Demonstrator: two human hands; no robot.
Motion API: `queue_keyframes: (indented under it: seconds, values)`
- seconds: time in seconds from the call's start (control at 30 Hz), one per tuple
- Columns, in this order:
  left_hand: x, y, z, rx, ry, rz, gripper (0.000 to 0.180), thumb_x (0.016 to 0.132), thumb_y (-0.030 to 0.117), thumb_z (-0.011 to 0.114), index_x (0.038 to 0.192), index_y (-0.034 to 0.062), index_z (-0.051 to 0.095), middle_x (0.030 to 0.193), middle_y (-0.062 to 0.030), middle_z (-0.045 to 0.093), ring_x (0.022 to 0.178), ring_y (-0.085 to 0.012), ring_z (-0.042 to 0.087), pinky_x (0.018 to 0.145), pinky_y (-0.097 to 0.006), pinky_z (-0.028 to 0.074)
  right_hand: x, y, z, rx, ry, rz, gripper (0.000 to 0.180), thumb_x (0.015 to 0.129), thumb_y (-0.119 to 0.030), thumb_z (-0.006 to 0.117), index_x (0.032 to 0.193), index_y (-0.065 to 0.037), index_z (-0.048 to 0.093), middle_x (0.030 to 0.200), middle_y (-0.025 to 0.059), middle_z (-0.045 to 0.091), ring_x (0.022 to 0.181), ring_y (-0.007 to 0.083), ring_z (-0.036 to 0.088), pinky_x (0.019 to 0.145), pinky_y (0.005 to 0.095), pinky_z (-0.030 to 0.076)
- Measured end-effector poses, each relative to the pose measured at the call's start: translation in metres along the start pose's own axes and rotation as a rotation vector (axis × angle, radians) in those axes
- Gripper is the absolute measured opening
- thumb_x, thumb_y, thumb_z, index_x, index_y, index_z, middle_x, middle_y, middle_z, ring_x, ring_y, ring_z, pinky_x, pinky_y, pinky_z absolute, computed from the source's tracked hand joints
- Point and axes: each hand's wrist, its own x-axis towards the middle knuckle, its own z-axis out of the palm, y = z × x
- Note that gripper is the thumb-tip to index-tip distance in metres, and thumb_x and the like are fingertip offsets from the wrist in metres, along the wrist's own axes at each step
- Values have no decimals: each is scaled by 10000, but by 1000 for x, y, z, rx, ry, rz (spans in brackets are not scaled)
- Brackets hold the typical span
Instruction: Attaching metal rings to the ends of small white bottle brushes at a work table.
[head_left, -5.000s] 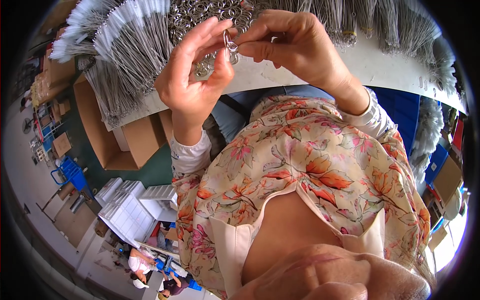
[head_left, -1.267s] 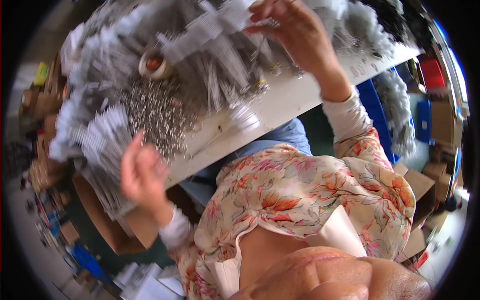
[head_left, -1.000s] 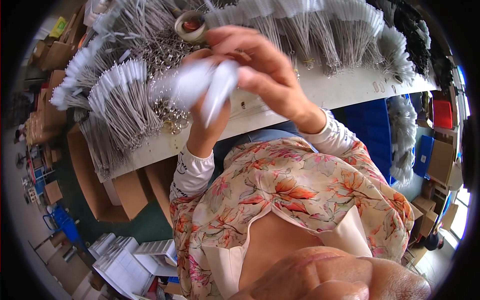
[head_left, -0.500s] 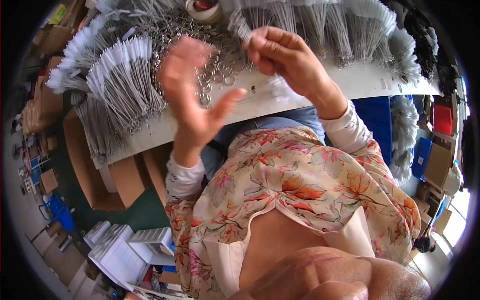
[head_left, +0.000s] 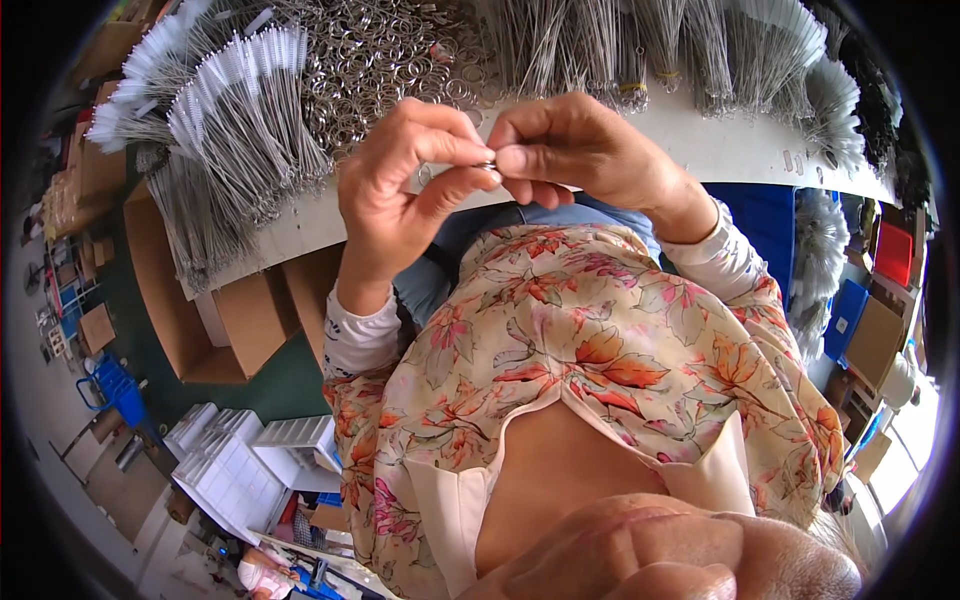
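Close together over the table's near edge, my two hands meet at the fingertips. My left hand point(head_left: 385, 195) pinches a small metal ring point(head_left: 487, 165) between thumb and forefinger. My right hand point(head_left: 590, 150) is closed, its thumb tip against the ring's side and its other fingers curled; what else lies in its grip is hidden. Just beyond the hands spreads a pile of loose metal split rings point(head_left: 390, 60). To its left lies a stack of thin wire-stemmed brushes point(head_left: 250, 130) with white bristle heads.
More bundled wire brushes point(head_left: 690, 60) line the back right of the white table point(head_left: 690, 140). An open cardboard box point(head_left: 250, 335) stands on the floor at left, near white plastic crates point(head_left: 235, 470). A blue bin point(head_left: 750, 230) is below the table at right.
My left hand has swung right and closed on a ring. My right hand has come lower, and the clear-tipped thing at its fingers no longer shows. The view has shifted, leaving the tub out of sight.
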Motion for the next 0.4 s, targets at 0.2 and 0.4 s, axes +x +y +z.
queue_keyframes:
  seconds: [0.2,0.4]
  values:
    - [-26,-10,19,305,18,28,240,748,131,716,948,52,609,776,-48,612,594,-150,555,552,-262,458,-46,34,-37,-259,135,182,184,869,-168,585,947,-4,617,757,39,635,656,99,587,560,213,476]
    - [-78,-56,-9,728,12,-676,365,778,308,717,1043,82,609,711,-17,614,594,-112,557,582,-244,462,-113,93,-93,-1370,593,304,145,831,-169,538,875,-56,618,855,121,633,794,297,624,689,413,469]
